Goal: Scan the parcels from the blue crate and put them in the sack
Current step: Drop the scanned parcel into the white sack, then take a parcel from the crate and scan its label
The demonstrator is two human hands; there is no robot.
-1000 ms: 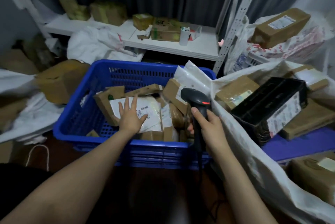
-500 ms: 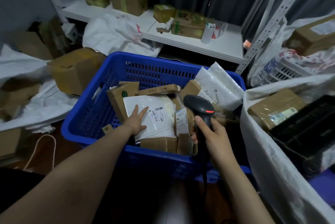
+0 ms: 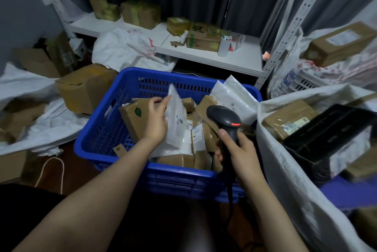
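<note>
Over the blue crate [image 3: 98, 135], white mailer [image 3: 177, 123] pinched edgewise by left hand [image 3: 156, 122] fingers [image 3: 164, 102], apparently upright, right hand [image 3: 241, 154] gripping scanner [image 3: 223, 118].

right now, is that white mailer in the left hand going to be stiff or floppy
Probably floppy: the white mailer creases where the left hand grips it. Likely light, as one hand holds it up. Its plastic may slip.

One blue crate [image 3: 98, 141]; one scanner [image 3: 222, 117]; one sack [image 3: 295, 180]; one cup [image 3: 224, 47]; two hands: left hand [image 3: 156, 123], right hand [image 3: 240, 149].
</note>
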